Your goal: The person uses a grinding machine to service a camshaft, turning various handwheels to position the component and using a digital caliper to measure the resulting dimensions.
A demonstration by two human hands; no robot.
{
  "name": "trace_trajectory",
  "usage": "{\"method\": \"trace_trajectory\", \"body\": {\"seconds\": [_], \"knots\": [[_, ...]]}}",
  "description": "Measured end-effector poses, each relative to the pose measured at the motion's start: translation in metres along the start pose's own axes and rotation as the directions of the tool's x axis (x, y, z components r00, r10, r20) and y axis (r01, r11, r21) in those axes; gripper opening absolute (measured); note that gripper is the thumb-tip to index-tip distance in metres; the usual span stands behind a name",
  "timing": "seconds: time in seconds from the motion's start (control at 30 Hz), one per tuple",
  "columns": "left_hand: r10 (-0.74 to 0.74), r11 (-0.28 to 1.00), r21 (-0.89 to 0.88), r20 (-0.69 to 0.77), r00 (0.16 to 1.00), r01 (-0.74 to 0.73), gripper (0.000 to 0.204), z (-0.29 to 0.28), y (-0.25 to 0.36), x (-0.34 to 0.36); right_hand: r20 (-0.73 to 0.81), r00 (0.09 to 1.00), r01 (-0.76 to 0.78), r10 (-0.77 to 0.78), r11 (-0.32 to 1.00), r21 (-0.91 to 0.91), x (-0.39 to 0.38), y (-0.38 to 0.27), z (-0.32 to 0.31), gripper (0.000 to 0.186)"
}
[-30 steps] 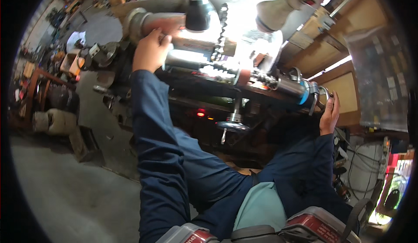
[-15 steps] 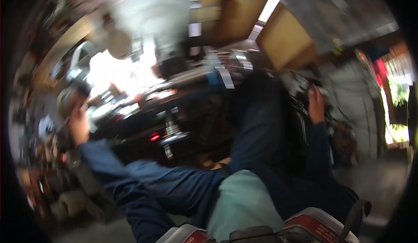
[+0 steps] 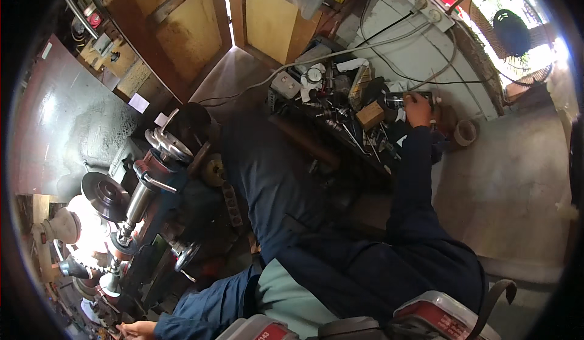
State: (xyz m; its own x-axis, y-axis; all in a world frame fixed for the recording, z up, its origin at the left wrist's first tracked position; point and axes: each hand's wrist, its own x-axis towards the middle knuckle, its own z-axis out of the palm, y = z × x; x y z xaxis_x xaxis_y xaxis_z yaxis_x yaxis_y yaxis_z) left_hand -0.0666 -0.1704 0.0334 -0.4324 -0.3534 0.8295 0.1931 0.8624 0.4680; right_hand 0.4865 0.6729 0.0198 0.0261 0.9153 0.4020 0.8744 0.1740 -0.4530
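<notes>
Fingers of the right hand point(image 3: 418, 105) wrap one dark cylindrical tool point(image 3: 398, 100) over the cluttered table point(image 3: 340, 127). Left hand point(image 3: 137, 329), beside the lathe point(image 3: 140, 218), is cut off at the frame's bottom; its grip is unclear.

We see a workshop lit unevenly. Daylight floods in at the upper right behind the fan point(image 3: 510, 32), washing that corner out to white, and a second glare patch burns at the lower left around the lamp point(image 3: 64, 225). The middle lies in deep shadow, dark clothing and machine parts merging. We get a sharp centre, while the fisheye bends the door frame and walls and leaves a black ring at the rim.
</notes>
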Motion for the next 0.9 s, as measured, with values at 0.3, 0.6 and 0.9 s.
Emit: {"method": "trace_trajectory", "body": {"seconds": [0.3, 0.6, 0.9], "knots": [[0.033, 0.955, 0.263, 0.374, 0.927, -0.140, 0.041, 0.062, -0.049, 0.060, 0.379, 0.706, 0.626, -0.598, 0.778, 0.060, -0.030, -0.171, 0.163, 0.031], [-0.335, 0.931, 0.310, 0.516, 0.788, 0.193, 0.049, 0.110, 0.040, 0.074, 0.415, 0.893, 0.357, -0.173, 0.834, -0.421, -0.030, -0.151, 0.231, 0.042], [-0.264, 0.955, 0.241, 0.424, 0.866, 0.173, 0.041, 0.094, 0.008, 0.078, 0.596, 0.800, -0.554, 0.064, 0.459, 0.694, 0.030, -0.173, 0.175, 0.048]]}}
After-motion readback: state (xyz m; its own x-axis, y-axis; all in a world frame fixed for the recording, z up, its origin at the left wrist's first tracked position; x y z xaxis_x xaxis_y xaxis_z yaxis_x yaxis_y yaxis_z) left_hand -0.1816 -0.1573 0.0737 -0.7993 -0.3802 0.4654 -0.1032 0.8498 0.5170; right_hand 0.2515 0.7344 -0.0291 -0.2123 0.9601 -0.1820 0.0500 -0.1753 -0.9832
